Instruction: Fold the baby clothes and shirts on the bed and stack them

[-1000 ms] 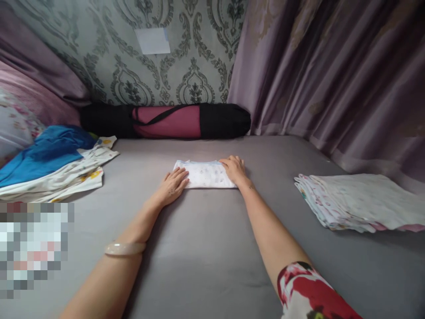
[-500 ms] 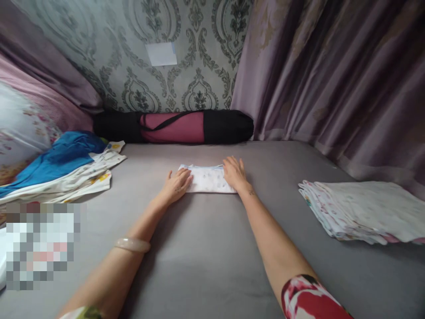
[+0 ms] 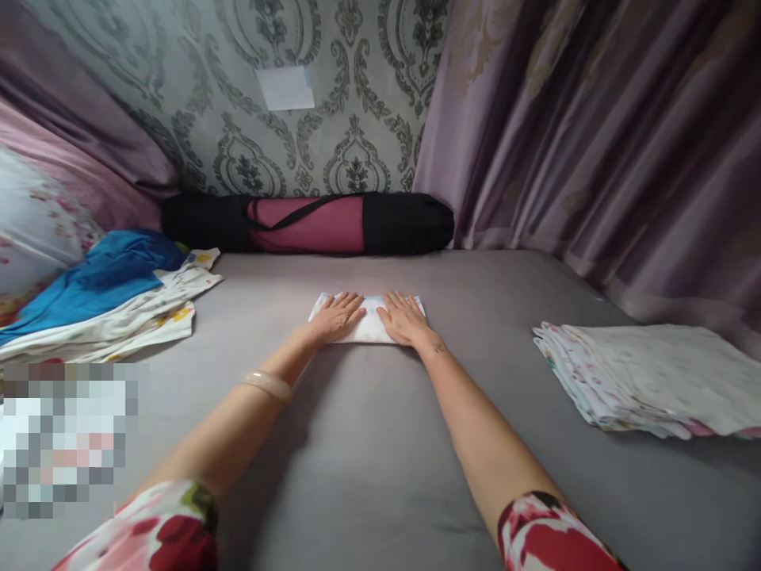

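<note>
A small white folded cloth (image 3: 369,327) with a faint print and a light blue edge lies flat on the grey bed sheet (image 3: 380,444), straight ahead of me. My left hand (image 3: 338,316) rests palm down on its left part, fingers stretched out. On its right part lies my right hand (image 3: 403,318), also flat with the fingers spread. A strip of the cloth shows between the hands; the rest is covered by them. Whether it is a garment, I cannot tell.
A stack of folded clothes (image 3: 659,381) lies at the right. At the left are a blue garment (image 3: 112,266) and white printed clothes (image 3: 143,317), beside a blurred-out patch (image 3: 65,440). A black and maroon roll bag (image 3: 309,224) lies along the wall.
Both hands have moved inward over the cloth, from its ends toward its middle, and now lie flatter. The camera view has shifted slightly.
</note>
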Motion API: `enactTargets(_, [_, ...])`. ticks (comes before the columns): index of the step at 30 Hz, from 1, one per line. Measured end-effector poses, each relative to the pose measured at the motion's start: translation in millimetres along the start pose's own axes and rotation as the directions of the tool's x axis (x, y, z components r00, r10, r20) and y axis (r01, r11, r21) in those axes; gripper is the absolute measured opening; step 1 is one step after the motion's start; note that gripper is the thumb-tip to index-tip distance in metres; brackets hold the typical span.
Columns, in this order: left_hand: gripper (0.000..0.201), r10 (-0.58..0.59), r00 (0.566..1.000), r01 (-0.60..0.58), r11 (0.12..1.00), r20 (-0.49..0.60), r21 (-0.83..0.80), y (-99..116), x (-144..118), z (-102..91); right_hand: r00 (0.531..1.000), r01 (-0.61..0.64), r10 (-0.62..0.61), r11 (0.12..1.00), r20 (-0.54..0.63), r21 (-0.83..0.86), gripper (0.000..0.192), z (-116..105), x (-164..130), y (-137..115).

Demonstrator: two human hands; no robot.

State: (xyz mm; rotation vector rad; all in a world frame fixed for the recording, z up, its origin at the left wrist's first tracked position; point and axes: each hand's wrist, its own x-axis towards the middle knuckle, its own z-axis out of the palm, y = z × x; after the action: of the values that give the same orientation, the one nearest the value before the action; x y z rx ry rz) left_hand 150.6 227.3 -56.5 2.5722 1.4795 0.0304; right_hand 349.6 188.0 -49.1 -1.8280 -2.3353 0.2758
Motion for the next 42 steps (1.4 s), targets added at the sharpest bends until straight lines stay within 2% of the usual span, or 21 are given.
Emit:
enactTargets(5, [0.064,-0.05,0.997,0.052,0.998,-0.059,0.026,-4,-1,-1.9,0.997,-0.071,0.071,0.997,-0.034,-0.011,0.063,1,0,4])
enactTargets(8, [0.067,-0.082,0.996,0.082,0.997,-0.031,0.005,-5,-1,0.9,0.996,-0.089,0.089,0.996,-0.016,-0.009,0.064,3,2,7])
enactTargets(12, [0.065,-0.047,0.999,0.047,0.999,-0.002,-0.006,-14,4,0.1,0.996,-0.086,0.085,0.996,-0.007,-0.002,0.06,-4,1,6])
enactTargets(14, [0.062,-0.036,0.999,0.035,0.999,-0.028,-0.012,-23,9,-4.7,0.995,-0.091,0.091,0.996,-0.026,-0.003,0.056,-10,0,7])
enactTargets(17, [0.059,-0.088,0.994,0.088,0.996,-0.069,-0.004,-40,15,-17.7,0.99,-0.128,0.127,0.992,-0.064,-0.014,0.052,-15,-2,11])
enactTargets(23, [0.043,-0.154,0.986,0.156,0.987,0.06,-0.035,-60,22,-44.9,0.987,-0.13,0.124,0.99,-0.103,-0.06,0.042,-16,-3,17])
enactTargets(27, [0.043,-0.189,0.973,0.215,0.949,0.129,-0.232,-62,29,-49.9,0.981,-0.129,0.114,0.988,-0.154,-0.086,0.039,-16,-2,20])
enactTargets(31, [0.044,-0.198,0.968,0.235,0.929,0.152,-0.287,-62,31,-49.2,0.976,-0.15,0.138,0.987,-0.168,-0.057,0.037,-11,1,27])
enactTargets(36, [0.04,-0.153,0.984,0.175,0.915,0.091,-0.363,-60,23,-54.6,0.977,-0.168,0.166,0.986,-0.134,-0.005,0.034,-12,3,33])
enactTargets(42, [0.032,-0.08,0.997,0.078,0.875,0.016,-0.477,-49,5,-84.1,0.975,-0.169,0.173,0.985,-0.141,0.035,0.032,-24,-1,31])
